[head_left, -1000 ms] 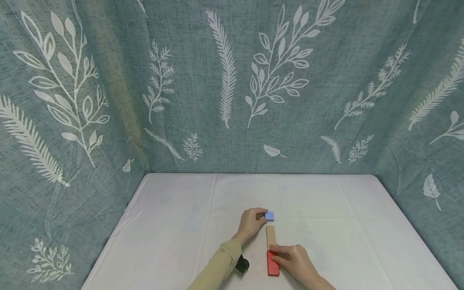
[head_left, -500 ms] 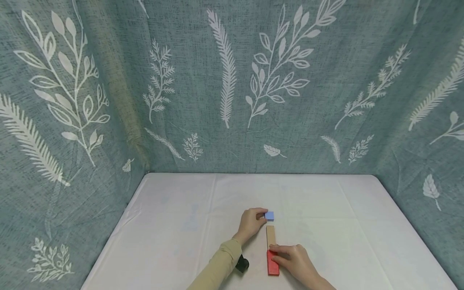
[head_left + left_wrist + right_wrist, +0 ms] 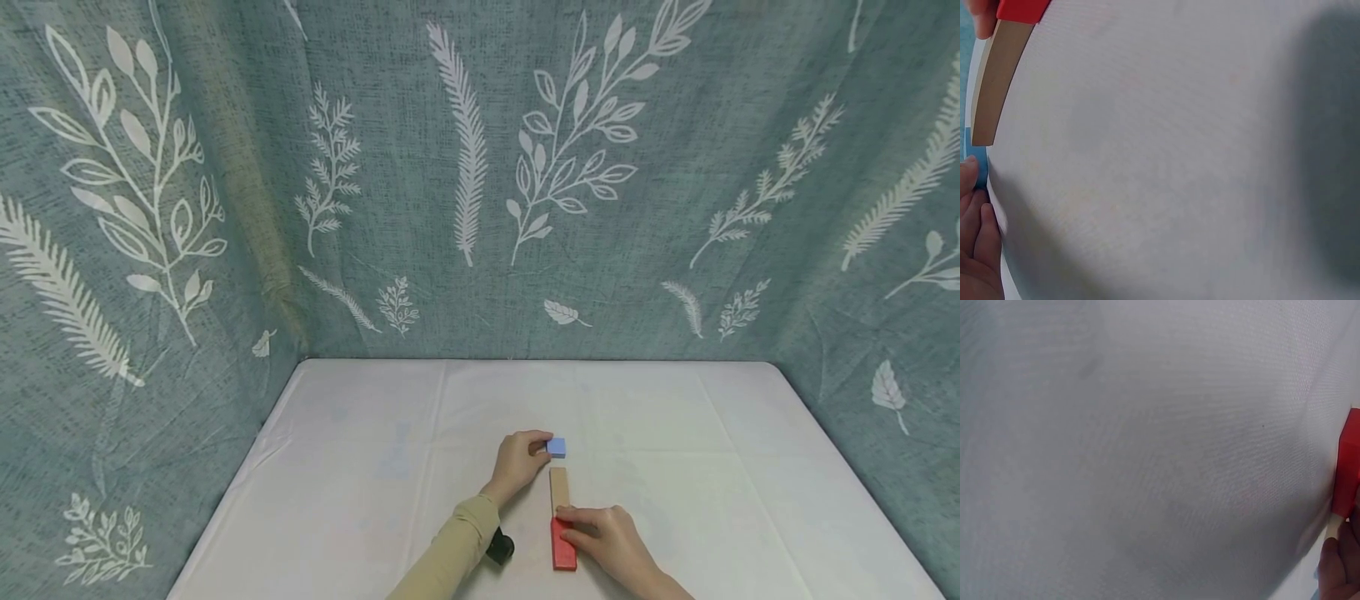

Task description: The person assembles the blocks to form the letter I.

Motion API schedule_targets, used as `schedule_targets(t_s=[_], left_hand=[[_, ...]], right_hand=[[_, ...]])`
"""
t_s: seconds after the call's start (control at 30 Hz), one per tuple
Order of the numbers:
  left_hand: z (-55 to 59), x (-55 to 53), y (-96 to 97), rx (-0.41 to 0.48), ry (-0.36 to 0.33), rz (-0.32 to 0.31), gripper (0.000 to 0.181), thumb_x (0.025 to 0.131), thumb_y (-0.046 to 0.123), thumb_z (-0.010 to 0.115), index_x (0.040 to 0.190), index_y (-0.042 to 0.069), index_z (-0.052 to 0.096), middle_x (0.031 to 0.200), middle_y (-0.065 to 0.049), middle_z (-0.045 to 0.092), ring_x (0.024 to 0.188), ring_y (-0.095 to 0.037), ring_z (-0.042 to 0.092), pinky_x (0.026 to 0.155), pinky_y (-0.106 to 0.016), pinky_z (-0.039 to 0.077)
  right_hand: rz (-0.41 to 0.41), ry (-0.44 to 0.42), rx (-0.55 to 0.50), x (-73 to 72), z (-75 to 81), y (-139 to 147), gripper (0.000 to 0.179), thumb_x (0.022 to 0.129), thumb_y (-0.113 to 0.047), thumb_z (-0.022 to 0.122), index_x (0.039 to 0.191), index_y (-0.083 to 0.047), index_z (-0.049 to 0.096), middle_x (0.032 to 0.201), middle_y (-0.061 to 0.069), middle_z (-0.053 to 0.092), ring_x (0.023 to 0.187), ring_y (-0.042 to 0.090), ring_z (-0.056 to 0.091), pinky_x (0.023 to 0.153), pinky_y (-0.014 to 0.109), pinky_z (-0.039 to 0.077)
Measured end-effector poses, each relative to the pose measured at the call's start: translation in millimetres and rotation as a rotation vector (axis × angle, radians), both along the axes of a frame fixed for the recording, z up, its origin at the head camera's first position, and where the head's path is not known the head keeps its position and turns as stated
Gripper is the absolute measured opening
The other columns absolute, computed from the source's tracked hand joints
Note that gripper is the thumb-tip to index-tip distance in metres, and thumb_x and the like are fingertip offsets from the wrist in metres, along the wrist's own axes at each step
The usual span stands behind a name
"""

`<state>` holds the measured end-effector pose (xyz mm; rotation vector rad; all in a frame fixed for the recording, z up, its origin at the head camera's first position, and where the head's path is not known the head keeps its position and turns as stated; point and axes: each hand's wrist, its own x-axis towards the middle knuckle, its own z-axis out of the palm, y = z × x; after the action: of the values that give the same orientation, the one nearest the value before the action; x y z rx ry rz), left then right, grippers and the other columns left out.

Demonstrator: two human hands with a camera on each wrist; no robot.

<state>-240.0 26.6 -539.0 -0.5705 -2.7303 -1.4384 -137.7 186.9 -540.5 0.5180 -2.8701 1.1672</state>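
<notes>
Over at the far side of the pieces, my left hand (image 3: 516, 462) pinches a small blue block (image 3: 557, 448) between thumb and fingers at its left side. A long tan wooden block (image 3: 559, 487) lies nearer, with a small gap to the blue one in the head view. In line with it, end to end, lies a red block (image 3: 564, 558). My right hand (image 3: 613, 537) pinches the red block near its far end, fingertips right at the seam with the tan block. The left wrist view shows the red block (image 3: 1021, 9) and tan block (image 3: 1000, 81) meeting at their ends.
A white cloth (image 3: 360, 467) covers the table, with a patterned green curtain (image 3: 420, 167) standing behind and along both sides. A black object (image 3: 501, 547) sits beside the left sleeve (image 3: 461, 542).
</notes>
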Motion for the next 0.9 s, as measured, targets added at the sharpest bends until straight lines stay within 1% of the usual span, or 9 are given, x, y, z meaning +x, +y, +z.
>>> schedule_targets(t_s=[0.23, 0.37, 0.7, 0.8, 0.9], left_hand=[[0.7, -0.2, -0.1, 0.026, -0.022, -0.004, 0.029, 0.082, -0.002, 0.066, 0.110, -0.004, 0.068, 0.112, -0.019, 0.069, 0.104, -0.030, 0.067, 0.088, -0.039, 0.056], [0.3, -0.3, 0.3, 0.022, -0.025, -0.001, 0.029, 0.082, -0.001, 0.067, 0.110, -0.004, 0.068, 0.112, -0.019, 0.069, 0.104, -0.030, 0.067, 0.088, -0.039, 0.056], [-1.1, 0.2, 0.2, 0.007, -0.013, 0.016, 0.030, 0.081, 0.001, 0.068, 0.111, -0.004, 0.067, 0.111, -0.019, 0.069, 0.104, -0.030, 0.067, 0.088, -0.040, 0.055], [-1.3, 0.3, 0.1, 0.006, -0.005, 0.037, 0.031, 0.083, 0.004, 0.068, 0.112, -0.004, 0.067, 0.112, -0.018, 0.069, 0.105, -0.029, 0.066, 0.089, -0.041, 0.055], [-0.9, 0.5, -0.6, 0.023, 0.016, 0.088, 0.031, 0.085, 0.008, 0.067, 0.114, -0.004, 0.066, 0.112, -0.018, 0.069, 0.106, -0.030, 0.066, 0.090, -0.041, 0.055]], right_hand=[[0.007, 0.027, 0.011, 0.2, -0.4, 0.3, 0.026, 0.082, -0.022, 0.073, 0.105, -0.011, 0.074, 0.105, 0.001, 0.073, 0.100, 0.018, 0.069, 0.079, 0.032, 0.059], [0.013, 0.045, 0.030, -0.1, -0.9, 0.2, 0.026, 0.082, -0.021, 0.072, 0.105, -0.011, 0.074, 0.104, 0.001, 0.073, 0.099, 0.018, 0.069, 0.078, 0.031, 0.059], [0.031, 0.073, 0.054, 0.5, 0.1, -0.7, 0.027, 0.083, -0.020, 0.072, 0.107, -0.008, 0.073, 0.105, 0.003, 0.073, 0.099, 0.019, 0.069, 0.078, 0.030, 0.059], [0.034, 0.092, 0.066, 0.5, 0.5, -0.1, 0.026, 0.083, -0.021, 0.071, 0.106, -0.009, 0.074, 0.105, 0.003, 0.073, 0.099, 0.019, 0.069, 0.077, 0.030, 0.060], [0.040, 0.111, 0.097, 0.4, 0.5, 1.0, 0.025, 0.083, -0.022, 0.071, 0.106, -0.010, 0.074, 0.105, 0.002, 0.073, 0.098, 0.018, 0.069, 0.077, 0.030, 0.060]])
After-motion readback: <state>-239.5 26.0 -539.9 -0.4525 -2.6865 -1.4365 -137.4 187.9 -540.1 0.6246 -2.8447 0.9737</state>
